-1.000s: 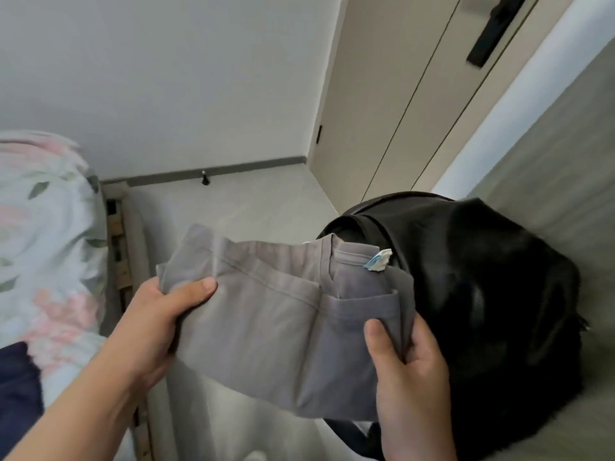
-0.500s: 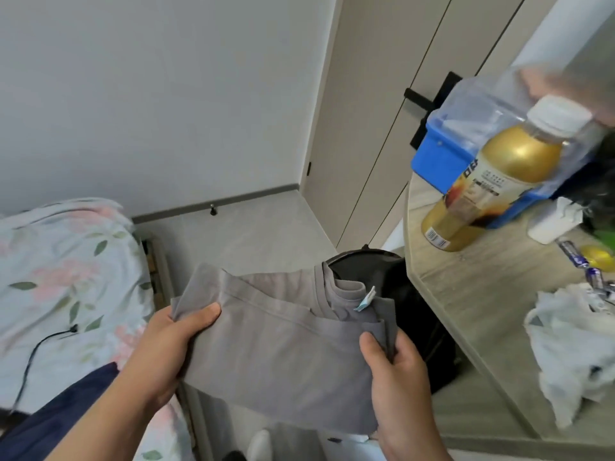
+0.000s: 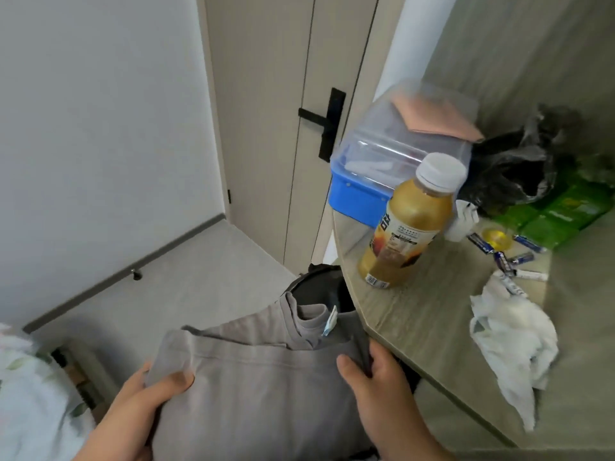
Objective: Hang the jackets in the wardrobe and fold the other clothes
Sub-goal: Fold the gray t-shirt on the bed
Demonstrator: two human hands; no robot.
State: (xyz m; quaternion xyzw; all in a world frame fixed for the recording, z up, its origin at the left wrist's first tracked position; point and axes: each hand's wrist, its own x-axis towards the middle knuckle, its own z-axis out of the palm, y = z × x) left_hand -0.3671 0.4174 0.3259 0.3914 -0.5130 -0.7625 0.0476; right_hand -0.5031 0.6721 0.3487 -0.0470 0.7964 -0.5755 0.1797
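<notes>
A folded grey T-shirt (image 3: 256,371) with a small blue-white neck tag is held in the air at the bottom of the head view. My left hand (image 3: 146,404) grips its left edge, thumb on top. Its right edge is pinched by my right hand (image 3: 376,390), thumb over the cloth and fingers behind. The shirt's lower part runs out of the frame. No jacket is in view.
A wooden desk (image 3: 416,314) at the right carries a golden bottle (image 3: 406,227), a blue-based clear box (image 3: 382,168), a black bag (image 3: 512,168), batteries and a white crumpled bag (image 3: 512,337). A black backpack (image 3: 319,287) sits below its corner. A door with a black handle (image 3: 326,121) stands behind; floral bedding (image 3: 30,394) lies left.
The view has swung up and to the right, from the backpack to the desk top and door. Both hands keep the same hold on the grey shirt, now lower in the frame.
</notes>
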